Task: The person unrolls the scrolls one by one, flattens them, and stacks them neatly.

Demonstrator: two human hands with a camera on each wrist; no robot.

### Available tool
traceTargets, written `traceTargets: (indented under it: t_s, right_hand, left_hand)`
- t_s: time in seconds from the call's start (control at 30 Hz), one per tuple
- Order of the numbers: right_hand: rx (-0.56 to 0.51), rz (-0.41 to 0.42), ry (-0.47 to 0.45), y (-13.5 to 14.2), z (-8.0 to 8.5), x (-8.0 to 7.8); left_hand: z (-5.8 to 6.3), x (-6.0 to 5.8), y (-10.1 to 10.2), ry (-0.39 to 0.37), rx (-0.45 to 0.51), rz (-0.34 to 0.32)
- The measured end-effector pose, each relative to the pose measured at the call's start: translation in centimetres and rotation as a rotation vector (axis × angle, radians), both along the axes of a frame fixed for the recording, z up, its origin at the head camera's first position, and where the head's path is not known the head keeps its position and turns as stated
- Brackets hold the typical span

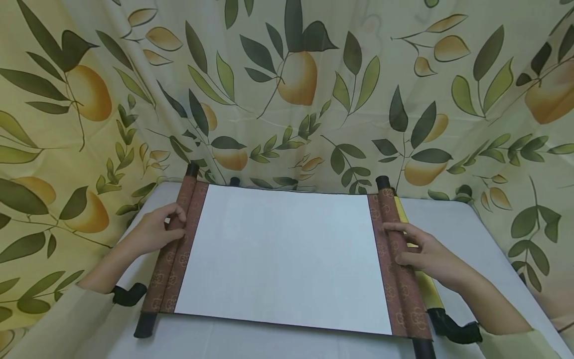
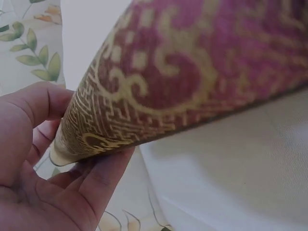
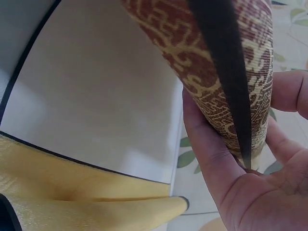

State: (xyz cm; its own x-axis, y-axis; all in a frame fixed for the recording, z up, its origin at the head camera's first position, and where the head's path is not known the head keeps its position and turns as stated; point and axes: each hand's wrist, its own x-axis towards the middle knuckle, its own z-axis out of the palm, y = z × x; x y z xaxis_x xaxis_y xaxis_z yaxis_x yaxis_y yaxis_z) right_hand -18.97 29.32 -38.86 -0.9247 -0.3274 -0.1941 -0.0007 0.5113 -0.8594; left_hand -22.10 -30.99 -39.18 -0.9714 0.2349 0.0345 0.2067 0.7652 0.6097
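Note:
A scroll point(image 1: 287, 259) with a blank white sheet is held partly unrolled between my two hands. Red-brown, gold-patterned brocade covers its rolled ends, which carry black knobs. My left hand point(image 1: 157, 229) grips the left roll point(image 1: 163, 269) with thumb and fingers around it. On the other side, my right hand point(image 1: 421, 252) holds the right roll point(image 1: 399, 249), thumb on top. Both wrist views show fingers curled about the patterned brocade point(image 2: 168, 72). Beneath the right roll shows a yellow scroll point(image 1: 430, 291); its yellow brocade border point(image 3: 86, 187) and a white sheet appear in the right wrist view.
A white-covered table point(image 1: 448, 224) lies under the scrolls. Behind it hangs a curtain point(image 1: 341, 99) printed with fruit and leaves. A dark knob point(image 1: 234, 181) pokes up behind the sheet's top edge. Black wrist mounts point(image 1: 130, 294) sit near the sleeves.

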Motion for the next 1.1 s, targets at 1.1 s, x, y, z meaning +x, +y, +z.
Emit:
traceTargets:
  t_s: [1.1]
  right_hand:
    - [0.223, -0.012, -0.026, -2.7, -3.8, -6.7]
  left_hand:
    - [-2.6, -5.6, 0.1, -0.194, -0.063, -0.056]
